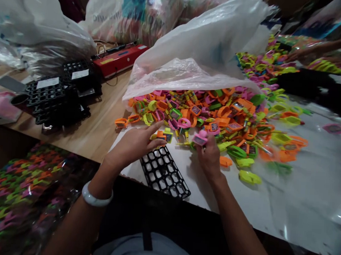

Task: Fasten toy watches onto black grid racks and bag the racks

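Note:
My left hand (136, 142) reaches in with thumb and forefinger apart, beside an orange toy watch (160, 135) and a yellow-green one (168, 134) at the far end of a black grid tray (166, 171). Whether its fingertips touch them I cannot tell. Pinched in my right hand (209, 156) is a pink toy watch (200, 137), held above the table right of the tray. Most of the tray's visible cells hold nothing. Just beyond both hands spreads a heap of orange, pink, green and yellow toy watches (223, 111).
A large translucent plastic bag (198, 48) lies open behind the heap. Stacked black trays (47, 100) and a red device (119, 59) are on the left. Bagged colourful pieces (19, 195) lie below the table edge. At far right another person's hand (305, 51) reaches in.

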`<state>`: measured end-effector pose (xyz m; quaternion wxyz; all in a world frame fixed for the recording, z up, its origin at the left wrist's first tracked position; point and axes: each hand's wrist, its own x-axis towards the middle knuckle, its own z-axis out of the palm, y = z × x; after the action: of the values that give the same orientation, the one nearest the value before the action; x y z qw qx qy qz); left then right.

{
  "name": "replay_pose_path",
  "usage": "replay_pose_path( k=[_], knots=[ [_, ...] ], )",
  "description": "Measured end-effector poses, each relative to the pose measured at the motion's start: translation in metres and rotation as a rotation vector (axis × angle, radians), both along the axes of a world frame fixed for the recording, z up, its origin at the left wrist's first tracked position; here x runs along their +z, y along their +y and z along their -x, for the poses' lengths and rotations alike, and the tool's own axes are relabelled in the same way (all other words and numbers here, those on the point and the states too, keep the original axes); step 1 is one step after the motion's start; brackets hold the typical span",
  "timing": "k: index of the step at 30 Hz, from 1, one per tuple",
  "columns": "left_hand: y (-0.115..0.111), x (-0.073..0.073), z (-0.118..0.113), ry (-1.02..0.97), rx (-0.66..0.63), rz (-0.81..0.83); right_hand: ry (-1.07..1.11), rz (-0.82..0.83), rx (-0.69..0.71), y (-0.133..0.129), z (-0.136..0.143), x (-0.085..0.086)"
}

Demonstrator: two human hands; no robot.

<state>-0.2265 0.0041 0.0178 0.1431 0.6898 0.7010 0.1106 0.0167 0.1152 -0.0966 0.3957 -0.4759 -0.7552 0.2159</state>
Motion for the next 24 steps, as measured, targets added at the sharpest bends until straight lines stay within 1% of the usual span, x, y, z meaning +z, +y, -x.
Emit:
replay_pose_path(
  k=[2, 4, 6, 8, 10, 11, 13, 16, 19, 21, 24],
  knots=[
    [-0.004, -0.006, 0.007, -0.153, 0.045, 0.021, 0.092, 0.223, 0.044, -0.022, 0.008, -0.002],
    [-0.005, -0.014, 0.011, -0.302, 0.071, 0.032, 0.194, 0.39, 0.165, -0.047, 0.024, -0.004],
    [-0.004, -0.022, 0.01, -0.396, 0.092, 0.027, 0.287, 0.472, 0.284, -0.071, 0.046, -0.005],
    [-0.002, -0.028, 0.008, -0.431, 0.111, 0.015, 0.326, 0.559, 0.414, -0.091, 0.067, -0.007],
    [-0.001, -0.03, 0.006, -0.447, 0.119, 0.007, 0.314, 0.653, 0.551, -0.102, 0.083, -0.009],
    [0.0, -0.031, 0.006, -0.453, 0.124, 0.0, 0.289, 0.664, 0.596, -0.104, 0.088, -0.011],
    [-0.001, -0.031, 0.006, -0.458, 0.132, -0.011, 0.21, 0.591, 0.596, -0.104, 0.091, -0.014],
    [-0.002, -0.03, 0.007, -0.451, 0.138, -0.009, 0.059, 0.382, 0.528, -0.101, 0.087, -0.017],
    [-0.003, -0.028, 0.008, -0.463, 0.124, 0.004, -0.055, 0.215, 0.524, -0.104, 0.087, -0.019],
    [-0.004, -0.027, 0.009, -0.499, 0.102, 0.015, -0.091, 0.153, 0.517, -0.109, 0.092, -0.02],
    [-0.004, -0.023, 0.01, -0.549, 0.05, 0.045, -0.102, 0.132, 0.526, -0.113, 0.1, -0.021]
  ],
)
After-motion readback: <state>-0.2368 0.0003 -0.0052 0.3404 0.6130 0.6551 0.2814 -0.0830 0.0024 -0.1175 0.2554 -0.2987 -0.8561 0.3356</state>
